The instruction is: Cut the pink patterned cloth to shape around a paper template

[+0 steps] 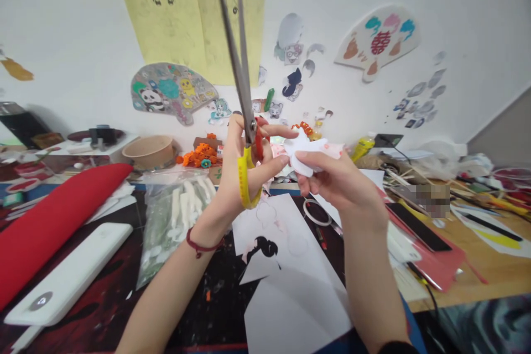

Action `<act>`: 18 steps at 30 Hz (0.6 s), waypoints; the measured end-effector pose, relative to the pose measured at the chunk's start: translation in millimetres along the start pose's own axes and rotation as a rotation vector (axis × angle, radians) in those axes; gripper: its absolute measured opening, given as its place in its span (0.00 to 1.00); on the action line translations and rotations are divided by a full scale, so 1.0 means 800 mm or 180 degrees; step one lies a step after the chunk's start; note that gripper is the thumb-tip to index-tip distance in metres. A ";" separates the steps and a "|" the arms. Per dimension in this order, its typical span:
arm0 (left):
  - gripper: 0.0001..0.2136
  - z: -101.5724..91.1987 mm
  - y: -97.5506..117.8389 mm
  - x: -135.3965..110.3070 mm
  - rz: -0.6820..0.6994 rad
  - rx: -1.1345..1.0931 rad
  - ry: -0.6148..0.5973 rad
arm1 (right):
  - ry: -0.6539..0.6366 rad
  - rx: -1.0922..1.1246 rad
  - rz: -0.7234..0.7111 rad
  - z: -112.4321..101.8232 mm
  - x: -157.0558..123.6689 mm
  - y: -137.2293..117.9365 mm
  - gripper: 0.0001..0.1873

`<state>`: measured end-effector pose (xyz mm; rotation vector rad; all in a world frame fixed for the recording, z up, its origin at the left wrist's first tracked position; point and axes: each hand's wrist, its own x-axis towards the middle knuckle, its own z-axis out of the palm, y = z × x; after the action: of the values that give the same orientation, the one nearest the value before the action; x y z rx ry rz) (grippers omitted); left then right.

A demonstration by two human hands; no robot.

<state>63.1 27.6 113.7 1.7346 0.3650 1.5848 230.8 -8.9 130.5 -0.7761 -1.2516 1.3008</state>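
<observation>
Behind the messy craft table [489, 265], a white wall [62, 38] is showing lots of stickers, two big yellow papers [186, 16], a panda fan [166, 88] and a second painted fan [377, 38].

The left hand [240, 171] is holding the scissors [244, 99] up in the air. Its fingers are curling tightly around the yellow and red handles, and the long blades are pointing straight up past the top of the view. The blades are standing a little bit apart. A red string bracelet [199, 244] is sitting on that wrist.

The right hand [336, 182] is pinching a small white paper cutout [309, 152] between its thumb and fingers. The cutout is staying up in the air, above the table, just beside the scissor handles. The left fingertips are touching its edge too.

Under the hands, a white sheet [274, 238] with a drawing of black hair is lying on the dark table. A tape ring [317, 213] is lying near it. On the left, a clear bag of white pieces [174, 215] is resting beside a big red roll [53, 215] and a flat white box [70, 276]. Farther back, a brown paper bowl [149, 152] is sitting next to some orange bits [201, 155], and a yellow bottle [363, 146] is lying behind the right hand.
</observation>
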 end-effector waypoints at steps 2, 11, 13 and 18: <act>0.24 -0.001 -0.003 0.001 -0.0068 0.0028 0.0039 | -0.0056 0.0034 0.0057 -0.002 0.004 0.003 0.10; 0.26 -0.002 -0.013 0.008 -0.0129 -0.0306 0.0678 | -0.0218 -0.0162 0.0131 -0.010 0.014 0.000 0.28; 0.27 -0.003 -0.014 0.009 -0.0007 -0.0396 0.0772 | -0.0205 -0.0315 0.0140 -0.015 0.014 -0.002 0.29; 0.25 -0.014 -0.011 0.011 0.0001 -0.0465 0.0501 | -0.0449 -0.0863 0.0045 -0.033 0.006 -0.008 0.31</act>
<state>56.6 43.2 113.6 1.5050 0.3169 1.7097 256.7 0.5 131.9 -0.8963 -1.5603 1.2285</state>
